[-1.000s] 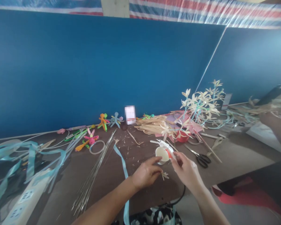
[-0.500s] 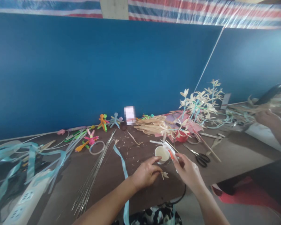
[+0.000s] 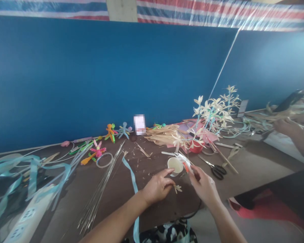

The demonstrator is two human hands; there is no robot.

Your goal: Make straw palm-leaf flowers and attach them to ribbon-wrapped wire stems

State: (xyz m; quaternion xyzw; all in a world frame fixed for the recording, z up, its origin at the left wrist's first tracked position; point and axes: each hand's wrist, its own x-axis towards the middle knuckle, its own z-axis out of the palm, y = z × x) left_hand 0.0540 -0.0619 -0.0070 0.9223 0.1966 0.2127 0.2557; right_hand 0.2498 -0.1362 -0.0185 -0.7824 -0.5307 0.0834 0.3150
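Observation:
Between thumb and finger, my left hand point(image 3: 158, 187) pinches a small cream flower point(image 3: 177, 188) with narrow pointed petals, low over the table. My right hand point(image 3: 204, 182) is closed round a white glue gun point(image 3: 184, 159) with an orange part, most of its grip hidden by the fingers. A dark cord curves below that hand. Just beyond my left fingertips stands a white cup point(image 3: 175, 165), its inside pale. The glue gun is at the cup's right side; I cannot tell whether they touch.
Black-handled scissors point(image 3: 218, 171) lie to the right, near a bunch of cream flowers point(image 3: 212, 111). Thin wires point(image 3: 103, 189), a blue ribbon point(image 3: 131, 175) and a power strip point(image 3: 27, 216) are on the left. Dried husk strips point(image 3: 162, 135) lie behind. Another person's hand point(image 3: 285, 127) works at far right.
The view has shifted very slightly. Both hands keep nearly the same place, with the flower and the glue gun still held.

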